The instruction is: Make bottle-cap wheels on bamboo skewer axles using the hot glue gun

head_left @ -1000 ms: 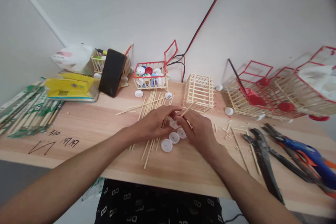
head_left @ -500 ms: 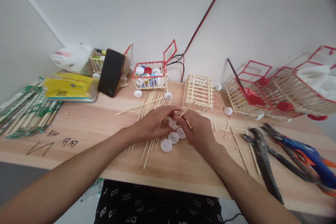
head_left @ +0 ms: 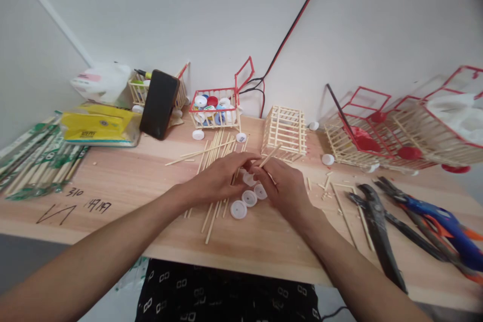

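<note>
My right hand (head_left: 285, 181) is closed on a thin wooden stick (head_left: 270, 155), which slants up to the right from its fingertips. My left hand (head_left: 217, 176) is curled, its fingertips meeting those of my right hand; what they pinch, if anything, is hidden. In the gap between both hands a white plastic cap (head_left: 249, 177) shows partly. Just below lie more white caps, one (head_left: 238, 210) nearest me, each with a small dark mark at its centre. Under my left hand and wrist lie loose wooden sticks (head_left: 213, 221).
Behind my hands stand a stick-built crate (head_left: 286, 128) and a little cart (head_left: 215, 110) full of bottle caps. More carts (head_left: 356, 141), pliers (head_left: 377, 231) and a blue glue gun (head_left: 441, 221) are at right. A phone (head_left: 160, 104), a yellow pack (head_left: 100, 126) and bagged sticks (head_left: 45, 161) are at left.
</note>
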`<state>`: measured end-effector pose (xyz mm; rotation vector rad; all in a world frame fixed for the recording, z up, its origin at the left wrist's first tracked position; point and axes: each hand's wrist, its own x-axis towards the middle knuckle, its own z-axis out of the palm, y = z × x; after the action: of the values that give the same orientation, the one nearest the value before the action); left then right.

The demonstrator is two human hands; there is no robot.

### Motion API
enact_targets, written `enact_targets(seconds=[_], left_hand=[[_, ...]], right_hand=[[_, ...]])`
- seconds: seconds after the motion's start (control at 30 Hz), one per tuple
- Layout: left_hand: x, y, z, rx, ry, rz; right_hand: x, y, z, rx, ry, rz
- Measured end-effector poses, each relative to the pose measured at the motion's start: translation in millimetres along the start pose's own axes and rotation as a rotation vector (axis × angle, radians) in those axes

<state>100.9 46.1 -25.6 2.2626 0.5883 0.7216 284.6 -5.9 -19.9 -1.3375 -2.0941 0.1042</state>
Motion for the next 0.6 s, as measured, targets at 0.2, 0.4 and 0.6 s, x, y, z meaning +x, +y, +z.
enact_targets(seconds=[0.2,0.4,0.6], left_hand=[[-0.1,0.7,-0.3,0.001,0.001,-0.002],[0.2,0.1,0.1,-0.008,0.009,0.012],[0.0,1.7,-0.2,0.008,-0.001,-0.014]], right_hand=[[0.0,-0.2,0.2,-0.009,0.005,0.0],[0.2,-0.5,0.3,-0.025,-0.004,0.001],[0.1,-0.3,0.3,-0.029,-0.019,0.02]])
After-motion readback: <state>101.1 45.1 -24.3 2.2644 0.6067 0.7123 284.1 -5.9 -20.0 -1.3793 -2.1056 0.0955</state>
